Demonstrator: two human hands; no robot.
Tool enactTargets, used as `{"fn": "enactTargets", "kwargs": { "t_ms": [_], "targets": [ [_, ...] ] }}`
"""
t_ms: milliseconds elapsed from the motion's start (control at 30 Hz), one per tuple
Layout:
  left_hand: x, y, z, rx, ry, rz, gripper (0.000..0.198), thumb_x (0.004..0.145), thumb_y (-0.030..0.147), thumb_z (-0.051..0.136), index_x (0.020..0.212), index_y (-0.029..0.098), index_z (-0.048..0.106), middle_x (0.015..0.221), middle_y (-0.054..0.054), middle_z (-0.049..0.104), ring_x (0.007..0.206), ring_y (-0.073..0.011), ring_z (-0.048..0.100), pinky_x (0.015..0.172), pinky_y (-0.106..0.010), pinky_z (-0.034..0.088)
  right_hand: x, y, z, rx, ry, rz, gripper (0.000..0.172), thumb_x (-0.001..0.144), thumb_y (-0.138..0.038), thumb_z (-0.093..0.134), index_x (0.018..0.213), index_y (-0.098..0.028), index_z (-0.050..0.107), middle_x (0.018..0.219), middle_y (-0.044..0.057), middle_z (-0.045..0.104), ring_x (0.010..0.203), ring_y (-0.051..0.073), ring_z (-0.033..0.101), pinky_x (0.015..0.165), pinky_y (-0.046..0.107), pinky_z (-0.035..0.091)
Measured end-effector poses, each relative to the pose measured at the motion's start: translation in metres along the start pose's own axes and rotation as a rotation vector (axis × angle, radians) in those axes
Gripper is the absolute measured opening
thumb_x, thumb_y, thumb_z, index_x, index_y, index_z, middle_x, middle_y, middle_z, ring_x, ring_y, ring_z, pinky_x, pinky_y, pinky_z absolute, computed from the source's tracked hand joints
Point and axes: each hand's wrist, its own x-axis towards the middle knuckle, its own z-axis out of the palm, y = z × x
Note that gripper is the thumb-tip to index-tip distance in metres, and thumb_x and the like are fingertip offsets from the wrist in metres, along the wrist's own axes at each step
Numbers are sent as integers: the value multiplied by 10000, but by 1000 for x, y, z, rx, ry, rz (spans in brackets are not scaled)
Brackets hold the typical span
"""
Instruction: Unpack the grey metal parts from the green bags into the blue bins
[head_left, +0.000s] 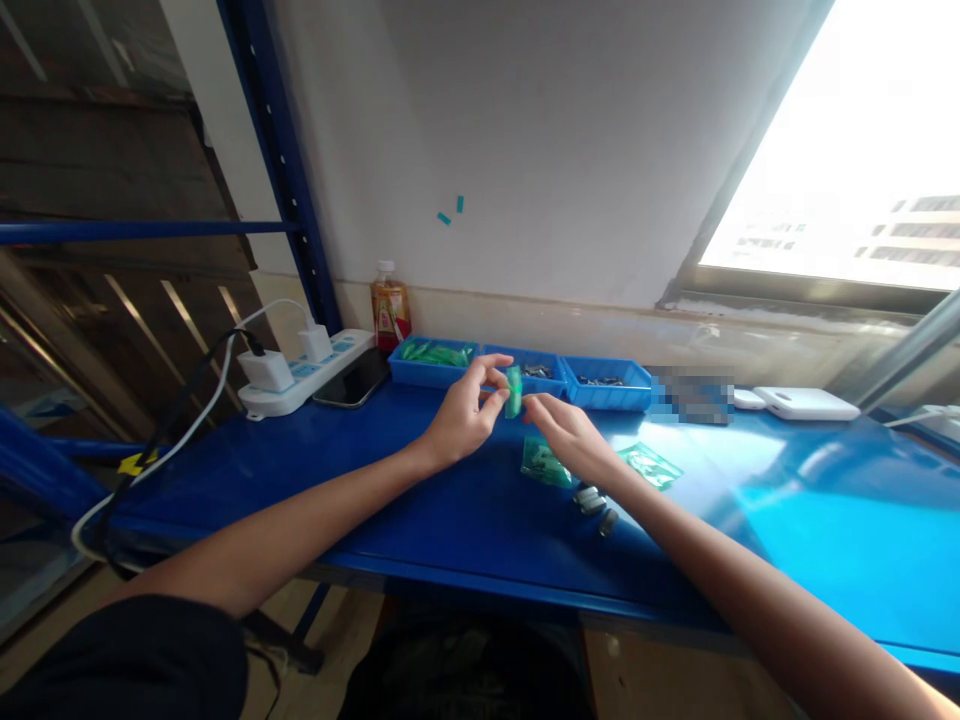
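Observation:
A small green plastic bag (514, 392) is pinched upright between the thumb and fingers of my left hand (466, 412), above the blue table. My right hand (566, 432) reaches in from the other side, its fingers stretched out and their tips close beside the bag; whether they touch it is unclear, and its thumb is hidden. Under the right hand lies a flat green bag (546, 464) with something small inside. Another green bag (651, 466) rests beyond the right wrist. Several small metal cylinders (590, 499) lie beside the right forearm.
Behind my hands stand a blue bin with green bags (435, 353) and two blue bins of small metal parts (536, 371) (606, 381). On the left are a power strip (300, 378), a phone (352, 379) and a bottle (390, 308). White devices (806, 403) lie at right.

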Motion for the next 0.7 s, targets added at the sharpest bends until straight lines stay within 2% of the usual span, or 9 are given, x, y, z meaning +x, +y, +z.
{"fn": "enactTargets", "kwargs": {
  "t_ms": [100,167,267,367,467,533,600,700],
  "targets": [
    [-7,3,1,207,-137,219,391,889,131,477,1268,211,425,951,-35,568,917,-153,566,898,-310,445,4,-1,-4,382,-33,227,613,912,-610,259,905,-147,660,785,74,666,766,208,624,716,340,472],
    [-11,2,3,268,-215,301,434,890,116,463,1305,222,390,971,-42,572,944,-163,566,923,-326,442,4,0,-4,559,-41,282,520,870,-603,399,880,-153,661,776,57,664,738,194,626,688,318,471],
    [-12,-1,4,299,-269,315,452,886,112,458,1318,221,380,972,-46,581,943,-169,572,921,-334,451,2,0,2,687,-8,246,290,750,-434,659,871,-171,652,794,24,668,780,177,626,733,296,469],
    [-9,-1,2,321,-230,230,411,875,159,495,1278,205,433,935,-40,609,934,-181,574,933,-351,436,1,0,6,712,67,248,279,692,-360,714,881,-172,633,781,16,664,777,176,625,729,303,474],
    [-2,-1,-2,256,-108,24,294,884,273,509,1160,177,531,900,-45,628,889,-185,588,839,-315,458,2,0,5,671,113,231,303,696,-377,703,900,-169,621,795,28,665,775,185,627,715,316,482],
    [3,-4,-4,135,-45,-124,250,904,339,468,1033,163,589,869,-46,632,821,-170,597,742,-278,465,2,0,3,587,117,194,288,710,-386,688,882,-166,615,804,37,668,768,185,624,702,316,484],
    [6,-8,-5,-2,-33,-237,281,914,369,429,929,153,607,805,-36,624,723,-146,585,661,-252,455,2,1,2,486,95,152,267,736,-389,661,870,-164,608,807,43,668,745,179,617,677,311,483],
    [8,-13,-6,-99,-73,-324,253,891,347,458,869,143,606,704,-6,589,602,-113,541,586,-227,426,1,4,5,373,45,85,240,781,-375,612,890,-161,607,808,44,667,726,173,610,647,298,481]
  ]
}}
